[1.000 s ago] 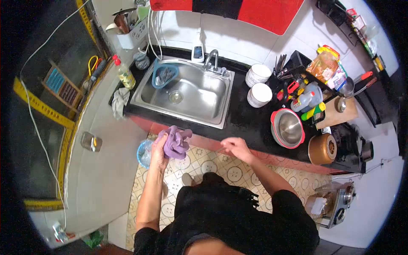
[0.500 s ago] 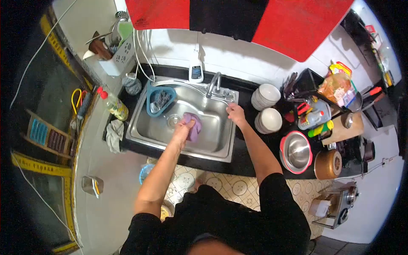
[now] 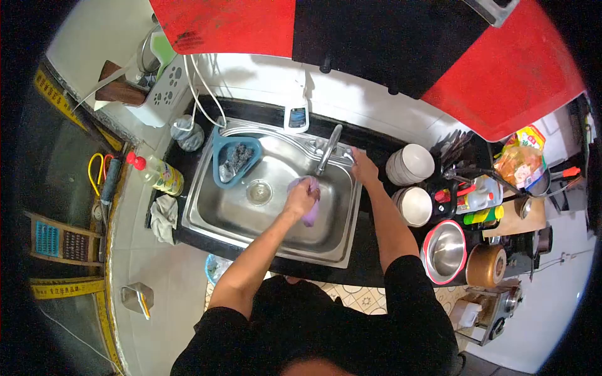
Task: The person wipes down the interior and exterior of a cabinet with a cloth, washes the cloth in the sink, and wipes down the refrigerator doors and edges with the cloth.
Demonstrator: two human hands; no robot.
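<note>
A purple cloth (image 3: pixel 310 219) is bunched in my left hand (image 3: pixel 301 197), whose fingers are closed round it over the right half of the steel sink (image 3: pixel 276 237), just below the tap's spout. My right hand (image 3: pixel 364 168) is at the tap's handle, at the right of the base of the tap (image 3: pixel 330 147); its fingers are bent together and whatever they grip is too small to make out. A blue strainer basket (image 3: pixel 221 149) with dark scouring pads hangs in the sink's upper left corner.
Stacked white bowls (image 3: pixel 416 164) stand right of the sink, with a red-rimmed steel basin (image 3: pixel 445 252) and a copper-coloured pot (image 3: pixel 486 266) beyond. At the left are a soap bottle (image 3: pixel 160 175) and a grey rag (image 3: pixel 164 219). A spray bottle (image 3: pixel 296 116) stands behind the sink.
My left hand has carried the purple cloth from in front of the counter into the sink, then rightward below the tap. My right hand has moved up to the tap's handle. The view has shifted.
</note>
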